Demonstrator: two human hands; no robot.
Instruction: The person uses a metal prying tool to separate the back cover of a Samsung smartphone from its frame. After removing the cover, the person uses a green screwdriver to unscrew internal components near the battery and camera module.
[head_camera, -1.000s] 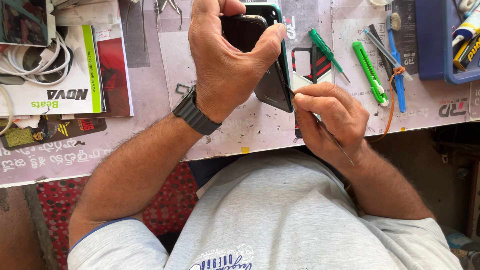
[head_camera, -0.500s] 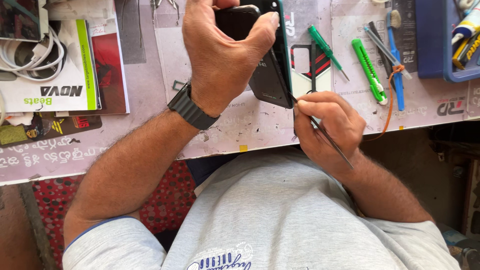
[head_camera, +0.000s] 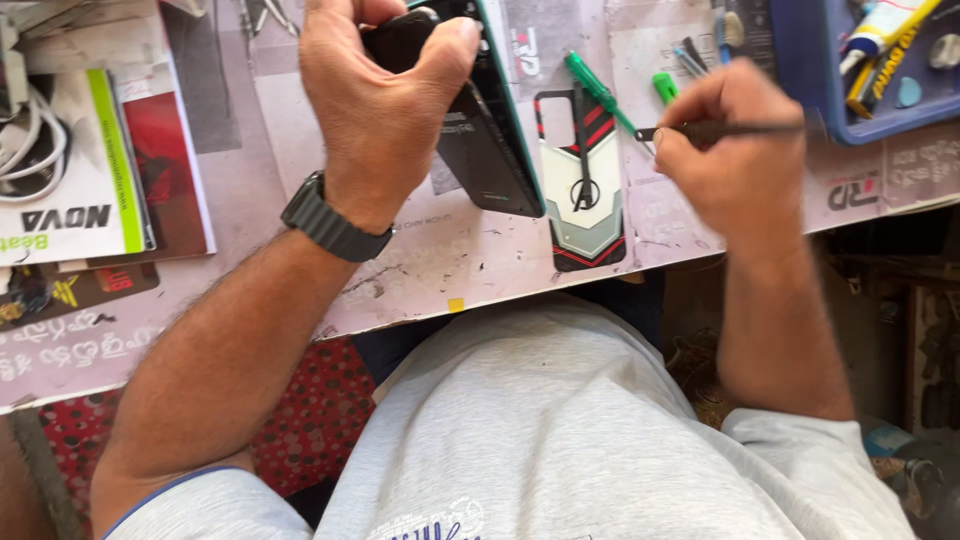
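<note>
The left hand (head_camera: 375, 120) grips a dark phone (head_camera: 480, 130) tilted over the bench (head_camera: 260, 190), while the right hand (head_camera: 740, 160) pinches a thin tool (head_camera: 745, 129) beside a printed phone cover (head_camera: 585, 205).

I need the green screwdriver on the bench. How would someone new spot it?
Start at the blue tray at the bench's far right corner, then look toward the dark phone held in the left hand. Between them, the green screwdriver lies diagonally above the printed phone cover. It is long, slim and dark green, unlike the stubby bright-green tool beside it.
</note>
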